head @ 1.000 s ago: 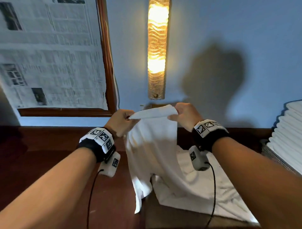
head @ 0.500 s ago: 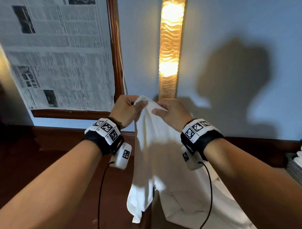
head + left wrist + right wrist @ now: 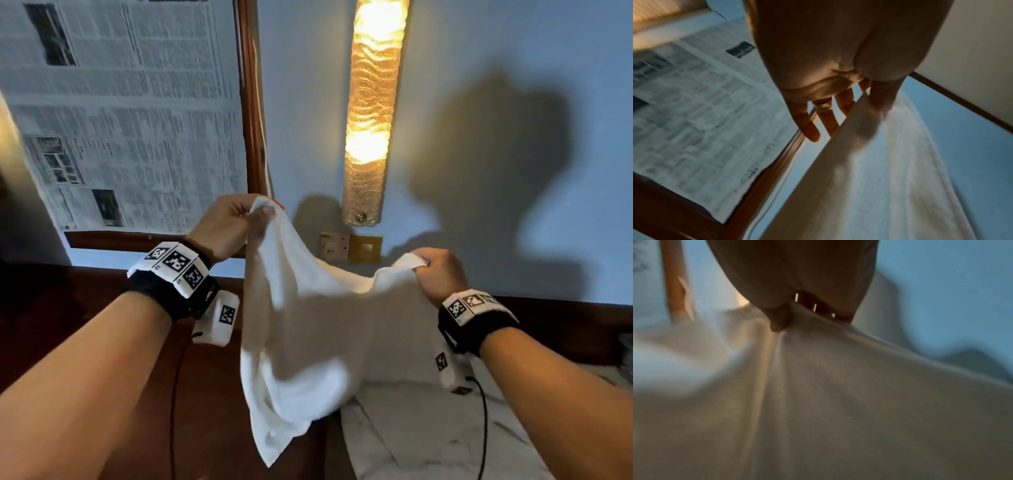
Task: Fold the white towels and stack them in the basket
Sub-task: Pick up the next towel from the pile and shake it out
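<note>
A white towel (image 3: 318,329) hangs in the air between both hands, sagging in the middle with one corner dangling low. My left hand (image 3: 236,222) pinches its upper left corner, held higher; the left wrist view shows thumb and forefinger on the towel (image 3: 875,162) edge, the other fingers spread. My right hand (image 3: 433,270) grips the opposite corner, lower and to the right. In the blurred right wrist view the thumb presses the towel (image 3: 838,394) against curled fingers. More white cloth (image 3: 421,435) lies below on the surface. No basket is visible.
A dark wooden surface (image 3: 85,308) runs below the hands. On the wall are a lit lamp (image 3: 373,113), a brass switch plate (image 3: 351,246) and a wood-framed panel covered in newspaper (image 3: 126,113). A grey edge (image 3: 625,346) shows at the far right.
The hands, close together at the top edge before, have spread apart; the right hand slid right and down along the edge, opening the towel out. The head view has tilted up.
</note>
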Motion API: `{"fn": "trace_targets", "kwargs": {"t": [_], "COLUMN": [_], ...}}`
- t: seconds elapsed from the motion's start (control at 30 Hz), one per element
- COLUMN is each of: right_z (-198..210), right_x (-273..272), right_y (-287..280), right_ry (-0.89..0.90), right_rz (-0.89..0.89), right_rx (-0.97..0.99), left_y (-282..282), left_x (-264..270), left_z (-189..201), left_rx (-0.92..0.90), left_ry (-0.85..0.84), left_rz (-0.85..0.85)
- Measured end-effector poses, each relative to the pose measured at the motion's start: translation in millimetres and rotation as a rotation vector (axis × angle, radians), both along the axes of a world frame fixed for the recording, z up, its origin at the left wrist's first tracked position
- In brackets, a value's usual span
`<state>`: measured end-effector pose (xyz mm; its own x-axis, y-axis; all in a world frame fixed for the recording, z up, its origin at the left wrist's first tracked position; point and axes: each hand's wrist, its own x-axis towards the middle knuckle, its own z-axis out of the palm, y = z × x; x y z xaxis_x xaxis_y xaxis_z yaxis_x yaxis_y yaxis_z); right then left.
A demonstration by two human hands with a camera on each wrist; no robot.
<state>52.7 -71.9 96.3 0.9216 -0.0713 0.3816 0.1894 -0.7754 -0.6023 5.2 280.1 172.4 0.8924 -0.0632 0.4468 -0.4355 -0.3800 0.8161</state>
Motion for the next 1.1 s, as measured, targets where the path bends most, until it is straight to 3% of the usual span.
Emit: {"fn": "trace_targets", "kwargs": {"t": [0.2, 0.3, 0.4, 0.47, 0.63, 0.7, 0.8, 1.0, 1.1], "right_z": [80.7, 103.3, 90.6, 62.8, -18.1, -34.8, -20.4, 65.4, 86.1], "right_x": [-39.6, -63.5, -84.4, -93.5, -131.2, -143.7, -149.0, -161.3, -166.9], "right_y": [110.8, 138.5, 144.7, 142.6, 103.5, 90.8, 106.3, 179.4, 185.3], "right_ry": [-0.461, -0.456, -0.546, -0.473, -0.131, -0.079, -0.105, -0.297, -0.334], "right_rz": [0.215, 0.205, 0.179, 0.13, -0.172, -0.286, -0.331, -0.004, -0.05], "right_rx": [-0.076, -0.099, -0.311, -0.376, 0.044, 0.179, 0.212, 0.105, -0.026], "left_y": [-49.3, -49.0, -30.4, -16.8, 33.8, 47.1, 45.0, 10.3, -5.7], "left_x": [-1.6, -8.3, -19.9, -32.0, -38.0, -42.9, -56.4, -91.4, -98.9], "left_z": [-11.3, -12.6, -1.3, 7.2, 6.2, 0.7, -9.1, -7.7, -10.0], "left_rx": [0.009, -0.05, -0.041, 0.006, -0.078, -0.174, -0.212, -0.232, -0.206], "left_ry": [0.019, -0.034, -0.104, -0.133, -0.083, -0.005, 0.099, 0.015, 0.028], "left_rz": [-0.253, -0.253, -0.226, -0.226, -0.267, -0.327, -0.405, -0.439, -0.426]}}
